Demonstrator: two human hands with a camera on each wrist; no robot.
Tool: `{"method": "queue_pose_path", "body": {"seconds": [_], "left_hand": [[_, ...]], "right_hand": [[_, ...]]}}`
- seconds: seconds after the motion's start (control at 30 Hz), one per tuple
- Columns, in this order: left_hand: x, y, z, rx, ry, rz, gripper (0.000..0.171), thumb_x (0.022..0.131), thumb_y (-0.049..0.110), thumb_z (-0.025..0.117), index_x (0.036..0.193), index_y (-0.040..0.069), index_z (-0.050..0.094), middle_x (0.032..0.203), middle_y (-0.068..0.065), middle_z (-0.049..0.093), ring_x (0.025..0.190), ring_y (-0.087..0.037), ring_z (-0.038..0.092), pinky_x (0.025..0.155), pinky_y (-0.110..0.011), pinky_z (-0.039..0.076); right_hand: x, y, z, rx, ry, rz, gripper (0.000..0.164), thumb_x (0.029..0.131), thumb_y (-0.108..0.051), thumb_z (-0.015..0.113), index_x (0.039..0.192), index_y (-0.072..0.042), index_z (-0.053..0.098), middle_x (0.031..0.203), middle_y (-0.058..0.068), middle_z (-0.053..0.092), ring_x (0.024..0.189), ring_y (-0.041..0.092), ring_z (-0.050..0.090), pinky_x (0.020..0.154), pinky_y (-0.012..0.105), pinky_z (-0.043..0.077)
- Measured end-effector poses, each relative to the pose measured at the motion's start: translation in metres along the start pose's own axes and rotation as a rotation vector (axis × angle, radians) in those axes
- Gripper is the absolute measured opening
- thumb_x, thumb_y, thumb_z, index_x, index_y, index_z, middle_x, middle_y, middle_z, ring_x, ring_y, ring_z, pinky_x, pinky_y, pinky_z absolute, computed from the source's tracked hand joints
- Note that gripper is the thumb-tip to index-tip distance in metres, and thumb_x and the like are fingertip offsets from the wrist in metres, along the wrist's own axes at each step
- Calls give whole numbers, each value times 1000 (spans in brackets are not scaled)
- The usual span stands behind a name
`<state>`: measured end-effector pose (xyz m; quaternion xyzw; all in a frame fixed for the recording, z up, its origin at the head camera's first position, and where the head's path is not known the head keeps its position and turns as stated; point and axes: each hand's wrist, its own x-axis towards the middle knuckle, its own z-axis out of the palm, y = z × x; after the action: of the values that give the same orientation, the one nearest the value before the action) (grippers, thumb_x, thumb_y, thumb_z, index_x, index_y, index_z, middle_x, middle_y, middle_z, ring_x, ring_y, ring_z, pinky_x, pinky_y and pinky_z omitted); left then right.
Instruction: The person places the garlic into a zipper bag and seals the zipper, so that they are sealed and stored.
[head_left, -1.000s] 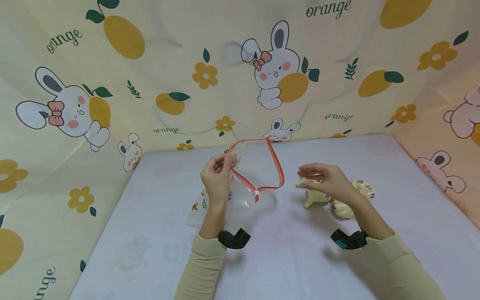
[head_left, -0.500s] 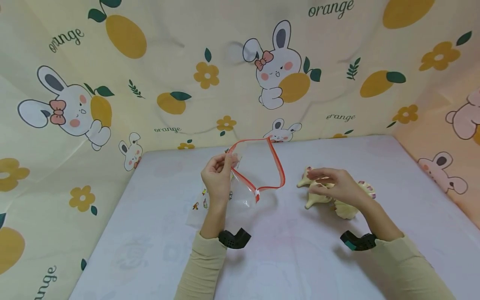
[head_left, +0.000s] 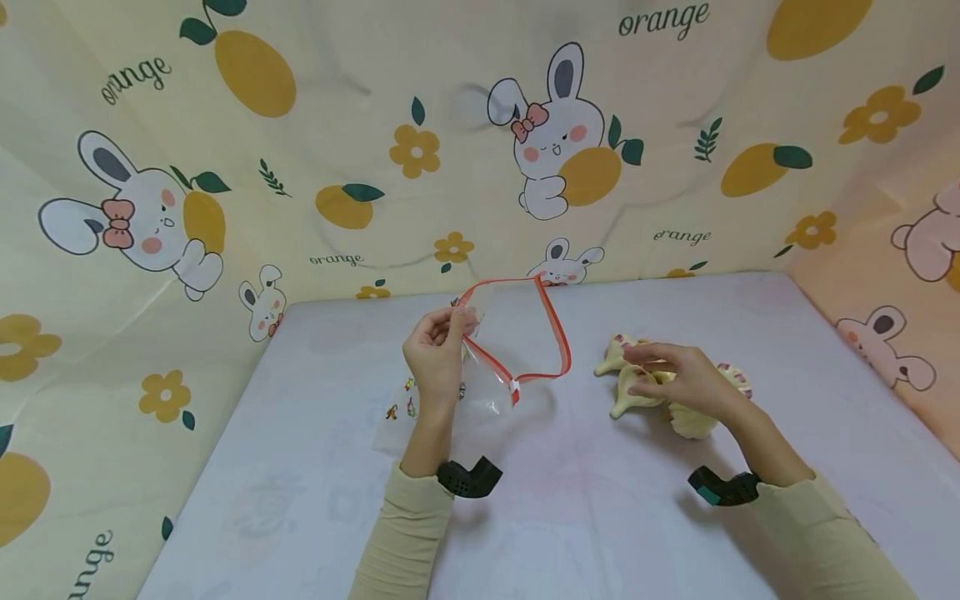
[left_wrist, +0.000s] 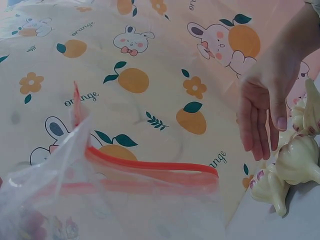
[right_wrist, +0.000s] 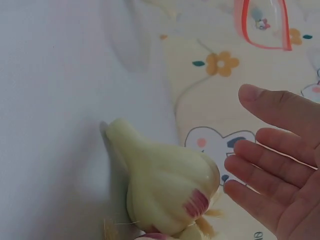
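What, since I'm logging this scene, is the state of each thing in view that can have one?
Clear bag: open, mouth spread wide.
Red closure strip: parted.
Garlic bulbs: lying clustered on the tabletop.
Left hand: pinching the bag's rim.
Right hand: fingers extended close to the garlic bulbs, holding nothing.

1. We see a clear bag (head_left: 489, 404) printed with small multicoloured figures, its zip strip (head_left: 553, 323) orange-red and its slider (head_left: 514, 387) white.
2. We find the garlic bulbs (right_wrist: 165, 175) pale cream with purple streaks (almost pink in places).
3. We note beige sleeves (head_left: 408, 525) and black wrist devices (head_left: 468, 478), the right one showing a teal patch.
4. We see white rabbits, orange fruit, yellow-orange flowers and green leaves patterning the cream backdrop (head_left: 465, 187); the tabletop (head_left: 547, 517) looks whitish-lavender.
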<state>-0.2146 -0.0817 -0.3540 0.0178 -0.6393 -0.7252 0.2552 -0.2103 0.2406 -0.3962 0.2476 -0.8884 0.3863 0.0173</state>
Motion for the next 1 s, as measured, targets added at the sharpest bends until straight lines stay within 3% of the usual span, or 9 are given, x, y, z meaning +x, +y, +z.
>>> {"method": "queue_pose_path", "body": {"seconds": [0.07, 0.17, 0.27, 0.7, 1.0], "left_hand": [[0, 0, 0, 1, -3, -7, 21, 91, 13, 66, 97, -7, 66, 96, -26, 72, 68, 0, 67, 69, -14, 57], [-1, 0, -1, 5, -4, -6, 22, 91, 14, 66, 97, -7, 66, 96, -25, 73, 68, 0, 67, 69, -14, 57], [-1, 0, -1, 7, -1, -1, 22, 91, 14, 66, 96, -7, 67, 95, -25, 73, 67, 0, 67, 69, -14, 57], [0, 2, 0, -9, 17, -3, 20, 90, 12, 67, 95, -8, 67, 87, -17, 75, 66, 0, 67, 67, -13, 56], [0, -1, 0, -19, 15, 23, 22, 90, 11, 66, 93, -11, 66, 87, -24, 73, 65, 1, 66, 65, -12, 55]], "right_hand": [[-1, -2, -1, -9, -10, 37, 48, 79, -12, 78, 121, 5, 61, 118, 25, 67, 103, -4, 63, 90, 33, 58], [-2, -4, -2, -25, -32, 80, 51, 80, -14, 78, 123, 6, 59, 121, 26, 66, 107, 23, 67, 93, 48, 53], [-2, -4, -2, -33, -50, 100, 54, 80, -14, 78, 125, 7, 57, 123, 28, 64, 111, 42, 62, 93, 50, 53], [-3, 3, -2, -88, -60, 142, 57, 79, -16, 79, 126, 5, 58, 126, 26, 63, 115, 43, 60, 95, 53, 51], [-3, 2, 2, -123, -56, 132, 58, 76, -19, 81, 124, 5, 59, 123, 25, 64, 116, 43, 57, 93, 52, 53]]}}
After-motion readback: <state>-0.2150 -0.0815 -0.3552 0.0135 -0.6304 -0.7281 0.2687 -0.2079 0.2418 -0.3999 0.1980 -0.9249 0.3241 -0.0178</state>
